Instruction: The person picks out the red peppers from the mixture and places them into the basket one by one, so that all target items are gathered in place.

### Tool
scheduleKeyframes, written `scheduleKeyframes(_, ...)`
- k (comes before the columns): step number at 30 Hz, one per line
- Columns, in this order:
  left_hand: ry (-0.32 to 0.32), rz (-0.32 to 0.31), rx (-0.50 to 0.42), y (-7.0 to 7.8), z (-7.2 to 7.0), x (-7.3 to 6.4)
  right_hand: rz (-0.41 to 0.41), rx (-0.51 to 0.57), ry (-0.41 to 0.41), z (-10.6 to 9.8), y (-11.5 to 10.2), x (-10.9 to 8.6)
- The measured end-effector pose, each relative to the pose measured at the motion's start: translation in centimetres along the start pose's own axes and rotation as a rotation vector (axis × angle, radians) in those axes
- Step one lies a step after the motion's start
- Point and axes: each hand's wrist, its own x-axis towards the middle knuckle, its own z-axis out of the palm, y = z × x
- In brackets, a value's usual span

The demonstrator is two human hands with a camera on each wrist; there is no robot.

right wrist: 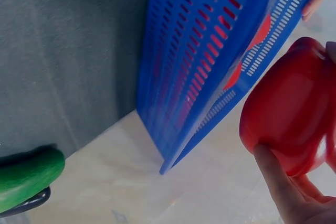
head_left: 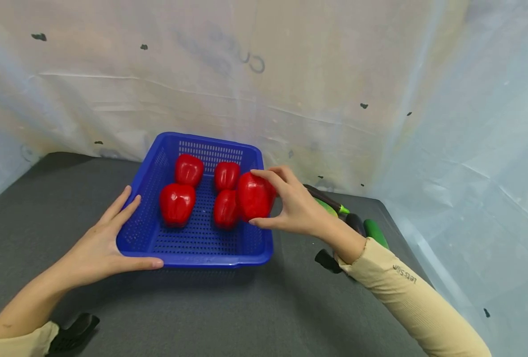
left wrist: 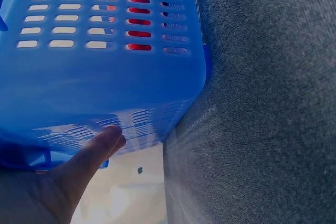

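Note:
A blue perforated plastic basket [head_left: 192, 260] holds several glossy red bell peppers [head_left: 177, 204]. Over its right side, my right hand [head_left: 292, 206] grips another red bell pepper [head_left: 252, 197] between the thumb below and fingers above. In the right wrist view this pepper [right wrist: 289, 108] appears beyond the basket's upper edge. My left hand [head_left: 100, 248] rests at the basket's near-left corner, thumb along the front rim and straight fingers spread at the left side. From the left wrist, a finger [left wrist: 100, 142] touches the slotted outer wall [left wrist: 105, 77].
To the right, partly behind the right forearm, lie a dark eggplant [head_left: 323, 197] with a green stem, a green cucumber-like vegetable [head_left: 375, 232] and a black one [head_left: 355, 223]. Plastic sheeting [head_left: 290, 74] hangs behind the dark grey table [head_left: 192, 317].

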Motion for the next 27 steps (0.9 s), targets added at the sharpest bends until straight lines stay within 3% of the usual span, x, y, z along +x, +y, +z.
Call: scheduleKeyframes(27,0.003,0.007,-0.006,0.1,0.0,-0.1,0.003,0.082,-0.298,2.9,-2.4,4.4)
